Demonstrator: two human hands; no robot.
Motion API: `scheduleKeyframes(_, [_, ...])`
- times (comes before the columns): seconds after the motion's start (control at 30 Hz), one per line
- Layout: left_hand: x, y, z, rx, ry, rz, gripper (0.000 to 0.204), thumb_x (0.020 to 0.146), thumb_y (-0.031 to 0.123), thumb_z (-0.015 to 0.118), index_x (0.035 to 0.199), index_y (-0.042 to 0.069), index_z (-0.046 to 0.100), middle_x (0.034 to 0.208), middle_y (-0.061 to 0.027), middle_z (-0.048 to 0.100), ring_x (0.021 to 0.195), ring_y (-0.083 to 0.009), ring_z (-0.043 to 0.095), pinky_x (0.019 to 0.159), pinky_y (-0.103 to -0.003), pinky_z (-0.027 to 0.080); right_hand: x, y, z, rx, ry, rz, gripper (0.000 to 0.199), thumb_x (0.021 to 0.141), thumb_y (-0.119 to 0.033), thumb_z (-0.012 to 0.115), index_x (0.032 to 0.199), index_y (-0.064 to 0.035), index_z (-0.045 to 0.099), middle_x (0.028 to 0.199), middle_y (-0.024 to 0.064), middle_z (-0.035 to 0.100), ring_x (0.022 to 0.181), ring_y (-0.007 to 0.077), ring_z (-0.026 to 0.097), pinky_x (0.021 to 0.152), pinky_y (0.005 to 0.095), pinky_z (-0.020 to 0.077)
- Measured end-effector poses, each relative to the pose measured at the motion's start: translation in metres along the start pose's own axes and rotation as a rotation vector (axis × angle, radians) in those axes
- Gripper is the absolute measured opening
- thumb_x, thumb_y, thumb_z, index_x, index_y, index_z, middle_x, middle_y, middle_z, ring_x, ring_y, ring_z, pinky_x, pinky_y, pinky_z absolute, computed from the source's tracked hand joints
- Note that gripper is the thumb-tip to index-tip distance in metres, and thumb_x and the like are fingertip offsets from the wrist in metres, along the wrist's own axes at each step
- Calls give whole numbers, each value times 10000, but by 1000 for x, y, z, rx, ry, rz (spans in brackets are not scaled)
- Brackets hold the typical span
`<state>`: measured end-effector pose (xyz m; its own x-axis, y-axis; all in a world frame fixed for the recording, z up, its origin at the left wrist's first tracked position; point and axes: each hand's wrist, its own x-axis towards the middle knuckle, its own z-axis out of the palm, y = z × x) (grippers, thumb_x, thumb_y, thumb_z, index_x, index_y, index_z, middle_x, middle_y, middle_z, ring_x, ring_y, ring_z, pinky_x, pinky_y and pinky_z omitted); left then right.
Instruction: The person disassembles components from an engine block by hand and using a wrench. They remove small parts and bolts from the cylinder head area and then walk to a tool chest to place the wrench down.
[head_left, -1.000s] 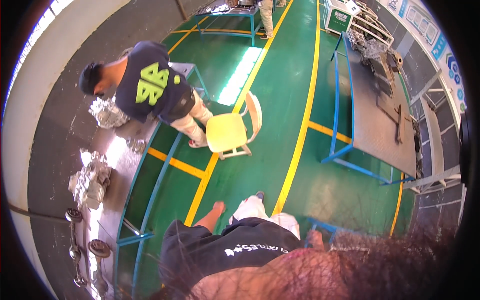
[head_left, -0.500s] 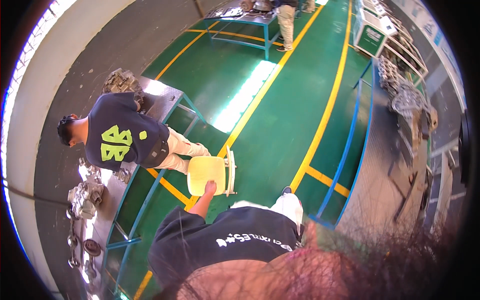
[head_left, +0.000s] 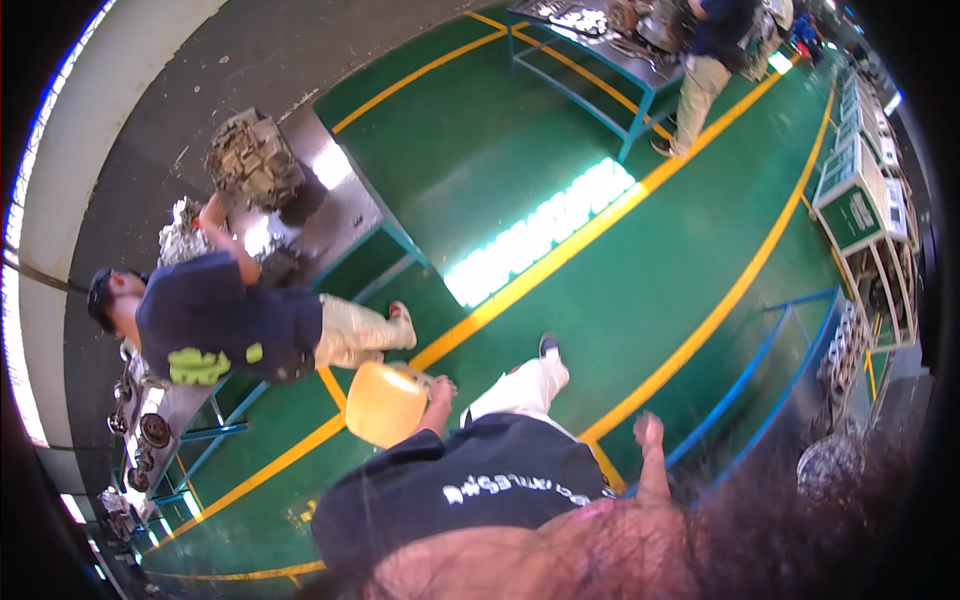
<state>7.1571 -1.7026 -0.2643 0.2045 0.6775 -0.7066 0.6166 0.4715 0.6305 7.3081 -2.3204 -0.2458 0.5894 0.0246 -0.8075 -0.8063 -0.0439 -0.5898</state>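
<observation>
A yellow chair seat (head_left: 385, 405) stands to my left, close to my left sleeve. Right beside its edge, by the pale rail, is my left hand (head_left: 440, 389). Its fingers are blurred, and I cannot tell whether they grip the rail or only pass it. My right arm hangs out to the side; its hand (head_left: 648, 431) holds nothing, with fingers loosely apart. One of my feet (head_left: 548, 345) is forward on the green floor.
At the left, a co-worker (head_left: 230, 310) reaches over a bench carrying a gearbox-like casting (head_left: 255, 165) and other metal parts. Another person (head_left: 700, 90) stands by a blue-framed table (head_left: 640, 75). A blue-edged bench (head_left: 740, 385) and white-green cabinets (head_left: 855, 200) line the right.
The view has turned left and shifted. My left hand has gone from over the yellow seat to beside its edge. My right hand has come into view. The co-worker's arm now reaches out over the bench.
</observation>
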Motion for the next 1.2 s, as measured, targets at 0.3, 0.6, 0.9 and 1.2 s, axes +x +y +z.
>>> scheduleKeyframes(0.3, [67, 347, 135, 154, -588, 99, 436, 1074, 367, 468, 1387, 86, 583, 1266, -80, 698, 1086, -222, 678, 959, -393, 508, 153, -213, 131, -299, 117, 468, 334, 968, -319, 483, 1199, -105, 595, 1085, 85, 669, 799, 258, 668, 710, 441, 536])
scheduleKeyframes(0.6, [272, 459, 151, 213, -149, -342, 389, 1052, 385, 486, 1246, 89, 647, 1077, -71, 682, 881, -172, 633, 744, -323, 502, 527, -521, 440, -435, -154, 355, 484, 1040, -406, 404, 1367, -111, 603, 1263, 106, 712, 903, 256, 688, 724, 435, 569])
scheduleKeyframes(0.9, [365, 672, 216, -146, -106, -543, 307, 1006, 342, 517, 1167, 120, 653, 1076, -63, 717, 934, -224, 659, 780, -425, 503, 670, -1019, 805, -472, -344, -310, 438, 1053, -403, 513, 1345, -93, 616, 1191, 64, 699, 894, 160, 666, 761, 319, 522])
scheduleKeyframes(1.2, [830, 1047, 310, -44, -674, 174, 229, 1015, 301, 571, 1064, 116, 695, 943, -54, 697, 738, -167, 624, 644, -305, 507, 954, -1310, 1003, -368, 298, -860, 261, 1016, -120, 571, 1236, -32, 681, 1049, 71, 748, 838, 154, 684, 767, 317, 550])
